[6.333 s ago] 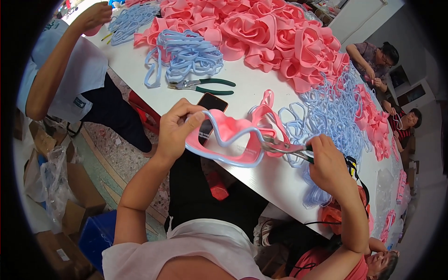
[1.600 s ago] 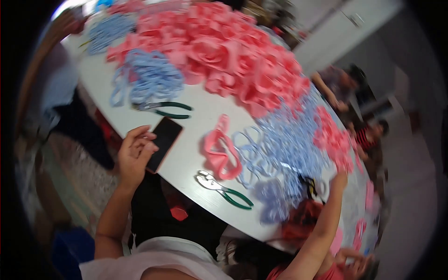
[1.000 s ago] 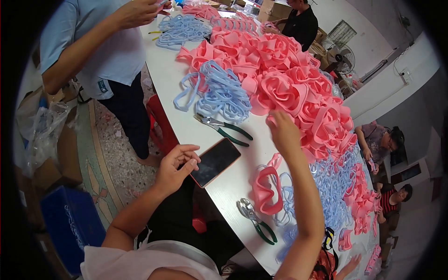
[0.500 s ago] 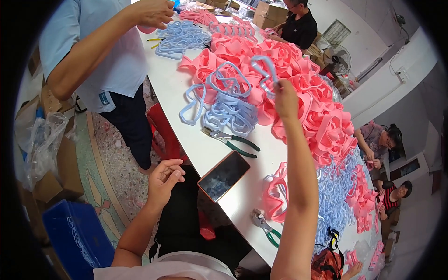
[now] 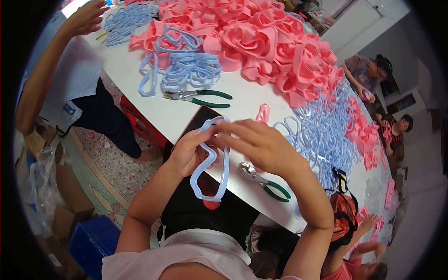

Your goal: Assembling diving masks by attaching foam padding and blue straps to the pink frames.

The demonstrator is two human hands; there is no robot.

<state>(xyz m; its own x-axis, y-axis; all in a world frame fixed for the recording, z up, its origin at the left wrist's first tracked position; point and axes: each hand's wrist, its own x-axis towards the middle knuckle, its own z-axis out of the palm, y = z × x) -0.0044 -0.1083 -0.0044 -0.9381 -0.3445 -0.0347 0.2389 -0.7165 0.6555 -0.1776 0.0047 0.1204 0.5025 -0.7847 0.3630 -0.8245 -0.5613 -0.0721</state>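
Pale-blue, wavy closed loop (image 5: 225,175) brought down from above the heap of thin pink pieces (image 5: 261,42) to the near edge of the white table (image 5: 242,95), over the lap. Left hand (image 5: 186,151) pinches its upper part; right hand (image 5: 266,144) has fingers at its top, cannot tell if gripping. Green-handled metal pliers (image 5: 276,190) on tabletop, near right forearm. Speckled floor (image 5: 105,140) left; blue plastic bin (image 5: 95,242) below.

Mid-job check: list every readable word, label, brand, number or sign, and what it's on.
None can be read.
Shirt-hem patch, left side: too small.
White label, lower-left carton: too small and blurred.
Light-blue loop in the left hand: no lettering visible.
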